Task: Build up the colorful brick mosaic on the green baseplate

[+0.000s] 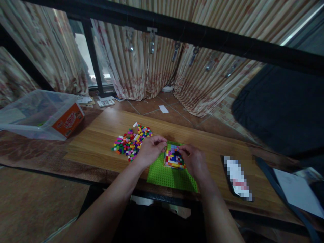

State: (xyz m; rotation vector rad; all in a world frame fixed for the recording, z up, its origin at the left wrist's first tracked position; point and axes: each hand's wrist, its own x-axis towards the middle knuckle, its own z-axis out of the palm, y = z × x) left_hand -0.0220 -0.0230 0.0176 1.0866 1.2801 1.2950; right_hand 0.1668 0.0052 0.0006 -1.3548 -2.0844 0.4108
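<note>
A green studded baseplate lies on the wooden board, and on it stands a low square build of multicoloured toy bricks. My left hand is at the build's far left corner, thumb and forefinger brought together. On the other side my right hand pinches close over the build's right edge. Whatever is between the fingertips of either hand is too small to make out. A loose heap of small coloured bricks spreads on the board to the left, partly behind my left hand.
A clear plastic box with an orange label stands at the left. On the right of the wooden board lies a dark phone-shaped object, its face blurred. Beyond it are a dark strap and white paper. A dark bar crosses above.
</note>
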